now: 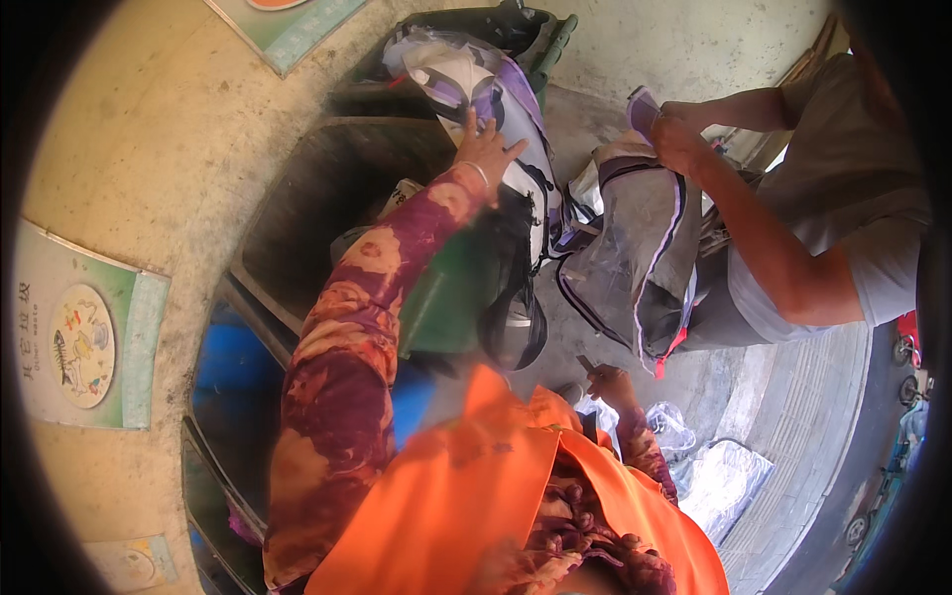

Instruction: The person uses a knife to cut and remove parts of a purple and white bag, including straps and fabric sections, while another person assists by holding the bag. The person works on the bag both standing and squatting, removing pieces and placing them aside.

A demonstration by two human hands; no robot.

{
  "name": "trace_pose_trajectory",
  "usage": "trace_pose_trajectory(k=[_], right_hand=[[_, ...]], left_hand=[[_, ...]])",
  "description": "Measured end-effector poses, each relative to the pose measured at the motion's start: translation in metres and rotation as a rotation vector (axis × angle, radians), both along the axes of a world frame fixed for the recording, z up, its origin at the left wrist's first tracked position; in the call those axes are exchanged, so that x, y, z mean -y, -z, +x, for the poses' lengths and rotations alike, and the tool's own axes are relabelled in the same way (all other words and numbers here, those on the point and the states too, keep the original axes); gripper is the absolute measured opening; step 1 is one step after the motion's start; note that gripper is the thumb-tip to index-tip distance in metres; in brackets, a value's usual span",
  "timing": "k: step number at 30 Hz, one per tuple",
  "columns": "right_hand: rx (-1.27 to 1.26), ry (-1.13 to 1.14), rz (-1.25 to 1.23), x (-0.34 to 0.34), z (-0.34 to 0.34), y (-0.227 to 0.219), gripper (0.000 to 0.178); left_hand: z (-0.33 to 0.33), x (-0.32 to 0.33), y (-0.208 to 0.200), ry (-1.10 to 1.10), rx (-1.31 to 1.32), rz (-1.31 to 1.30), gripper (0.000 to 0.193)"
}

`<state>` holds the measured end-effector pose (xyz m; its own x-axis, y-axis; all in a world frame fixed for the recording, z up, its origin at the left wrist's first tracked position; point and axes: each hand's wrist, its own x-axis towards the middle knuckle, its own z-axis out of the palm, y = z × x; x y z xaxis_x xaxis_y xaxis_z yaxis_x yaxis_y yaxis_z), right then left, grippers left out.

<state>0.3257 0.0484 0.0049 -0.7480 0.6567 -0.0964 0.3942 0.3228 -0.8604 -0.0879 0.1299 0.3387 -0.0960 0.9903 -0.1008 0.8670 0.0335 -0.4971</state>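
Note:
My left hand [484,151] reaches far forward with its fingers spread, lying against a white and purple fabric piece [524,124] with dark edging. That piece drapes down from a dark bin. Close to my body, my right hand [613,385] is closed. A short, thin, dark thing [585,364] sticks out at its fingertips, too small to name. Across from me a person's hands [682,137] hold up the purple end of a grey, partly see-through bag [635,253] with black and purple trim.
Large open bins [283,213] line the wall on the left, with a green bin [446,297] nearer the middle. The other person [823,198] stands at the right. Clear plastic sheeting [722,486] lies on the ground by a step edge, and vehicles [897,466] are at the far right.

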Motion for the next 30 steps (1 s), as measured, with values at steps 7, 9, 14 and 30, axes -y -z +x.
trace_pose_trajectory(k=[7,9,14,30], right_hand=[[-0.007,-0.014,0.161,0.055,-0.053,-0.071,0.015],[-0.007,0.129,-0.027,0.074,-0.053,-0.097,0.017],[-0.147,-0.008,-0.289,0.084,-0.069,-0.156,0.017],[-0.228,0.343,0.338,-0.035,-0.124,-0.088,0.016]], left_hand=[[-0.044,-0.042,-0.027,0.163,0.145,0.059,0.031],[-0.060,-0.040,-0.059,0.226,0.076,0.169,0.025],[-0.099,-0.036,-0.118,0.091,0.066,0.334,0.025],[0.023,-0.029,-0.157,0.130,0.144,0.668,0.024]])
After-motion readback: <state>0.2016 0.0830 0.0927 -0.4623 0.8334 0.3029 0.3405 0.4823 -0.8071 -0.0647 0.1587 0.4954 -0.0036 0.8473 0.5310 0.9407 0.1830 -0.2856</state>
